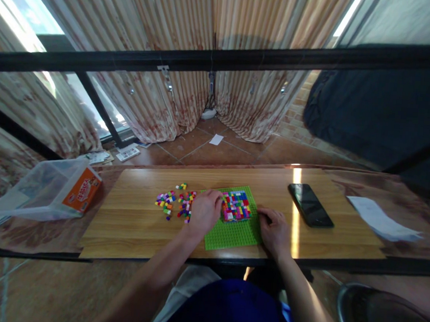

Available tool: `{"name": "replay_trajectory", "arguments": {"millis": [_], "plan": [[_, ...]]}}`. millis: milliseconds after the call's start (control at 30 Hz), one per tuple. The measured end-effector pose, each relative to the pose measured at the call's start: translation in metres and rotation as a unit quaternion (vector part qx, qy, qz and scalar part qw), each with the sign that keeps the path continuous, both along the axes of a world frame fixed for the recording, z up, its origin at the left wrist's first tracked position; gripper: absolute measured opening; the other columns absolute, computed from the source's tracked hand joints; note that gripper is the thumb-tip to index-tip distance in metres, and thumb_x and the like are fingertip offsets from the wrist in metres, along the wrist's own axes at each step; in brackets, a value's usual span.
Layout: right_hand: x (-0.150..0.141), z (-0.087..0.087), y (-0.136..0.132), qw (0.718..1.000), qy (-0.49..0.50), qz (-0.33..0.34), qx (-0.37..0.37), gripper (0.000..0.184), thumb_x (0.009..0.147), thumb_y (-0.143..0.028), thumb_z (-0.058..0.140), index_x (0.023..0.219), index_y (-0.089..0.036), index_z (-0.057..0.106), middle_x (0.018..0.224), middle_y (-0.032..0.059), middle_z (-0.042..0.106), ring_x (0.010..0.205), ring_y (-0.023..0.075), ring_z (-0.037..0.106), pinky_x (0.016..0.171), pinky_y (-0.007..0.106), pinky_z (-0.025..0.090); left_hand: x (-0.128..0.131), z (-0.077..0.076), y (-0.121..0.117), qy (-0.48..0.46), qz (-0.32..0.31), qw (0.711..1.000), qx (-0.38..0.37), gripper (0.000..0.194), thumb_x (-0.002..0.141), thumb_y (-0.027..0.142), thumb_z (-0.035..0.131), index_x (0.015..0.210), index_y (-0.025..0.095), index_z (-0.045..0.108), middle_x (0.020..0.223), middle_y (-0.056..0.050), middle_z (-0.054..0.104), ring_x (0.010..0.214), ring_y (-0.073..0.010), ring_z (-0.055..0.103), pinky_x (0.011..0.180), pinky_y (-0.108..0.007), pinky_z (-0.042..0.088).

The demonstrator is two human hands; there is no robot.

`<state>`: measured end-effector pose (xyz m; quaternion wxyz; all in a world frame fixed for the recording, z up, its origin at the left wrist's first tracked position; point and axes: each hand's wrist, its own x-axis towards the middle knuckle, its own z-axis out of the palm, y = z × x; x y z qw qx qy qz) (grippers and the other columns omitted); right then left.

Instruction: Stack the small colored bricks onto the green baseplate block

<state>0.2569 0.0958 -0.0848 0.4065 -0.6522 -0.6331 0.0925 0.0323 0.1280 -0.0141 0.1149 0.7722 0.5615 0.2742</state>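
Observation:
A green studded baseplate (228, 238) lies on the wooden board in front of me. On it stands a roughly square block of small multicoloured toy bricks (237, 205). My left hand (206, 210) is over the plate's left part, fingers drawn together at the block's left edge; whatever they pinch is too small to make out. At the plate's right edge, my right hand (274, 232) has curled fingers, with thumb and forefinger gripping the rim. Loose toy bricks (165, 199) lie left of the plate, and another pile (186, 205) sits partly behind my left hand.
A black phone (310, 205) lies on the wooden board (123, 213) to the right, with white paper (382, 218) beyond it. At the left stands a clear plastic box (47, 188) with an orange label. A dark rail (192, 60) crosses in front of the curtains.

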Motion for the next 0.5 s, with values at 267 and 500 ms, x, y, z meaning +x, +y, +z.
{"name": "replay_trajectory", "arguments": {"millis": [267, 500], "plan": [[0.0003, -0.0011, 0.0005, 1.000, 0.003, 0.004, 0.001, 0.024, 0.085, -0.026, 0.047, 0.085, -0.020, 0.070, 0.089, 0.0080, 0.070, 0.086, 0.0232, 0.058, 0.080, 0.038, 0.045, 0.0082, -0.0038, 0.0044, 0.017, 0.006, 1.000, 0.007, 0.017, 0.087, 0.016, 0.052, 0.090, 0.019, 0.069, 0.090, -0.004, 0.068, 0.084, -0.0165, 0.061, 0.079, -0.029, 0.047], [-0.0007, 0.0009, -0.0002, 1.000, 0.002, 0.000, 0.004, 0.024, 0.085, -0.026, 0.047, 0.085, -0.020, 0.070, 0.088, 0.0083, 0.070, 0.085, 0.0234, 0.058, 0.080, 0.039, 0.046, 0.0088, -0.0060, 0.0028, 0.060, 0.007, 0.998, 0.013, 0.022, 0.089, 0.018, 0.048, 0.085, 0.019, 0.070, 0.083, -0.004, 0.067, 0.082, -0.0164, 0.061, 0.076, -0.028, 0.046]]}}
